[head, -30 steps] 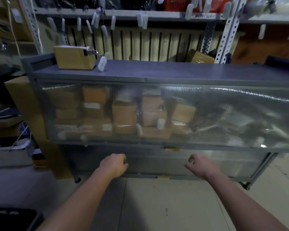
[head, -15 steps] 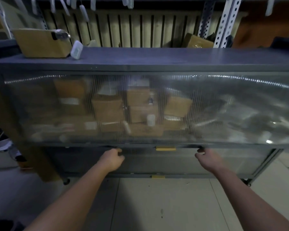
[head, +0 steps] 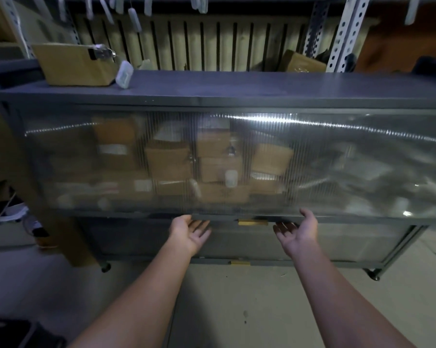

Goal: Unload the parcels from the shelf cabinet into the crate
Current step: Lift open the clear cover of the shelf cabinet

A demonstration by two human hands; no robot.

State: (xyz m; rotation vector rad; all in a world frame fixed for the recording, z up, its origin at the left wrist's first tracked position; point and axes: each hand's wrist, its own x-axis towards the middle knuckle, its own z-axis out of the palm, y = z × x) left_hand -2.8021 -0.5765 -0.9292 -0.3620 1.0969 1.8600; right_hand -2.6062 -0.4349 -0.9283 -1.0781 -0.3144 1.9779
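Hands (head: 190, 233) (head: 298, 232) now palm-up, perhaps under door (head: 337, 172)

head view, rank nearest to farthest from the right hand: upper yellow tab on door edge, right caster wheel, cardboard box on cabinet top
1. upper yellow tab: just left of the right hand.
2. caster wheel: lower right, under the cabinet corner.
3. cardboard box: far upper left, on the cabinet top.
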